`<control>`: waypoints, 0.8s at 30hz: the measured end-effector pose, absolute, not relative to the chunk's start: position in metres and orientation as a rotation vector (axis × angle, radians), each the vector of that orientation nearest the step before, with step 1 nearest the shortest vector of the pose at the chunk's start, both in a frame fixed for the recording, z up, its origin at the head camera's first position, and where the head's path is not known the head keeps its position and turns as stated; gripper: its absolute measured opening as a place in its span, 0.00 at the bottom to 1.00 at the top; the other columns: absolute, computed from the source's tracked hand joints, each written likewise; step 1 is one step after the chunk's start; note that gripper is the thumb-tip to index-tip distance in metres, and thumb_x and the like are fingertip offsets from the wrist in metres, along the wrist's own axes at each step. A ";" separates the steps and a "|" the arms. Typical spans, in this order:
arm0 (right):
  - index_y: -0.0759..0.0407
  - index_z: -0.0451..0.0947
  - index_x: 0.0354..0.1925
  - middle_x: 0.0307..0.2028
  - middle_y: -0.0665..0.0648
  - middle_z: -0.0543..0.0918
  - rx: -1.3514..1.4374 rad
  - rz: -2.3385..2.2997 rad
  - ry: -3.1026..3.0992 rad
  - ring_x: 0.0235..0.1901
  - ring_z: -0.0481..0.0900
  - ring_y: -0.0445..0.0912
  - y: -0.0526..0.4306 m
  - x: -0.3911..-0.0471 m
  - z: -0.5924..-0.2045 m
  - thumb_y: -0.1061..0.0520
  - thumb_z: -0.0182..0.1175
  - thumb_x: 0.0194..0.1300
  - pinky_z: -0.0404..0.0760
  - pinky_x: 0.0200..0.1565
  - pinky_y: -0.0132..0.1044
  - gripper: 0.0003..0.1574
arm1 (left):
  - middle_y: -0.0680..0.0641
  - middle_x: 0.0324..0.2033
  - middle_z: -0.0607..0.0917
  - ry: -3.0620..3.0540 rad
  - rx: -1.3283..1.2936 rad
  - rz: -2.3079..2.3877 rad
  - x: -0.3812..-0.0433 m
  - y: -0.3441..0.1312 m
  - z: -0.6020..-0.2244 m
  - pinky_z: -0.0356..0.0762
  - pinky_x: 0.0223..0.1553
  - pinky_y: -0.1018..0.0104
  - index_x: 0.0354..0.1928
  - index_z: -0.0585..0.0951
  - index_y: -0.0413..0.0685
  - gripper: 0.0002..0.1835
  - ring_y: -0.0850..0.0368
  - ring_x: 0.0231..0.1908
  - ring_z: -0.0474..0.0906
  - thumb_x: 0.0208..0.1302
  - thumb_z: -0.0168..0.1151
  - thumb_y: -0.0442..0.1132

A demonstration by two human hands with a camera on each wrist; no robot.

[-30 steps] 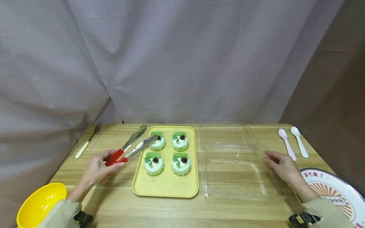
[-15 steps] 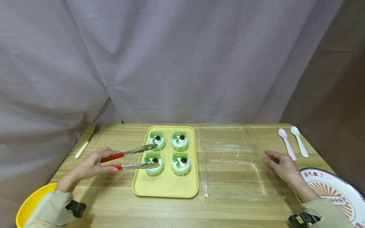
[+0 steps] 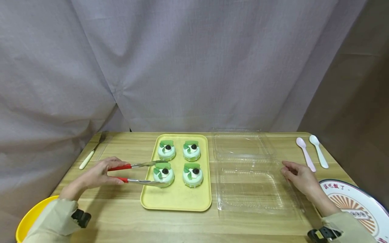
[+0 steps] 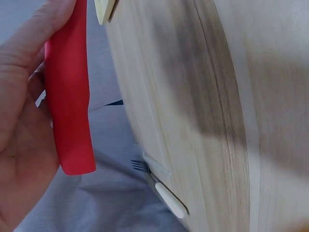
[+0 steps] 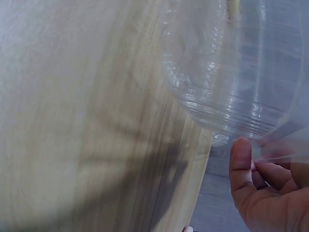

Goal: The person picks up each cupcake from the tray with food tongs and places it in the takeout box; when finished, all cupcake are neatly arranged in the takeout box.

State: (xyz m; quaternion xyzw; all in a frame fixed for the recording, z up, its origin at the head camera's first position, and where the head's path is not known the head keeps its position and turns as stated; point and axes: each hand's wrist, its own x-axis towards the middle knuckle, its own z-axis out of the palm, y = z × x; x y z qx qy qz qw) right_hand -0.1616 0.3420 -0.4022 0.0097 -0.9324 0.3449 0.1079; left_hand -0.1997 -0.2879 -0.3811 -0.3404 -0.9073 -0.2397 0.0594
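My left hand [image 3: 98, 175] grips a pair of metal tongs [image 3: 143, 182] by their red handles. The tong arms are spread on either side of the front-left green cake [image 3: 164, 175], one tip along its back edge and one along its front. That cake stands on a yellow tray [image 3: 176, 201] with three similar cakes, each topped with a dark berry and green leaves. At the right, my right hand [image 3: 301, 175] pinches the rim of an opened clear plastic box [image 5: 203, 96], its thumb on the near side and its fingers seen through the plastic.
A fork [image 3: 88, 158] with a pale handle lies at the far left. Beside my left sleeve is a yellow bowl [image 3: 30, 219]. A pink spoon [image 3: 306, 154] and a pale green spoon [image 3: 319, 152] lie at the right, behind a printed plate [image 3: 331, 185]. A curtain [image 3: 194, 67] hangs behind the table.
My left hand has swung the tongs down and toward me, from above the tray to around the front-left cake. My right hand and the plastic box have stayed in place.
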 end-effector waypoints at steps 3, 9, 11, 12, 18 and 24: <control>0.85 0.70 0.54 0.30 0.59 0.82 0.033 1.014 -2.744 0.23 0.67 0.27 0.342 -0.161 -0.402 0.69 0.56 0.67 0.69 0.23 0.26 0.22 | 0.45 0.45 0.84 -2.765 -1.028 -0.695 -0.201 -0.288 -0.381 0.75 0.46 0.57 0.53 0.83 0.41 0.31 0.56 0.45 0.78 0.43 0.78 0.43; 0.84 0.71 0.54 0.28 0.47 0.80 0.040 1.020 -2.736 0.23 0.67 0.27 0.342 -0.161 -0.403 0.68 0.55 0.67 0.70 0.23 0.27 0.22 | 0.42 0.45 0.84 -2.790 -1.015 -0.669 -0.203 -0.286 -0.383 0.76 0.46 0.48 0.53 0.82 0.40 0.32 0.45 0.45 0.79 0.43 0.78 0.42; 0.84 0.71 0.54 0.28 0.46 0.80 0.043 1.021 -2.735 0.23 0.68 0.27 0.342 -0.161 -0.403 0.68 0.55 0.67 0.70 0.24 0.27 0.22 | 0.42 0.45 0.84 -2.788 -1.010 -0.662 -0.203 -0.286 -0.384 0.76 0.46 0.47 0.53 0.82 0.40 0.32 0.44 0.45 0.79 0.42 0.78 0.42; 0.84 0.71 0.54 0.28 0.47 0.80 0.044 1.021 -2.735 0.23 0.68 0.27 0.342 -0.161 -0.403 0.68 0.55 0.67 0.70 0.24 0.27 0.22 | 0.42 0.45 0.84 -2.784 -1.013 -0.655 -0.203 -0.286 -0.384 0.76 0.46 0.47 0.53 0.82 0.40 0.32 0.44 0.45 0.79 0.42 0.78 0.42; 0.84 0.70 0.55 0.31 0.59 0.83 0.032 1.019 -2.747 0.24 0.68 0.26 0.342 -0.160 -0.403 0.68 0.55 0.67 0.71 0.24 0.27 0.22 | 0.46 0.43 0.85 -2.754 -1.015 -0.619 -0.203 -0.285 -0.387 0.76 0.45 0.52 0.52 0.83 0.42 0.31 0.49 0.44 0.79 0.43 0.78 0.43; 0.84 0.70 0.55 0.34 0.65 0.83 0.022 1.004 -2.753 0.25 0.67 0.25 0.342 -0.160 -0.403 0.68 0.55 0.67 0.71 0.25 0.26 0.22 | 0.47 0.42 0.84 -2.771 -0.991 -0.604 -0.202 -0.282 -0.387 0.76 0.43 0.55 0.52 0.83 0.42 0.30 0.50 0.42 0.79 0.43 0.78 0.44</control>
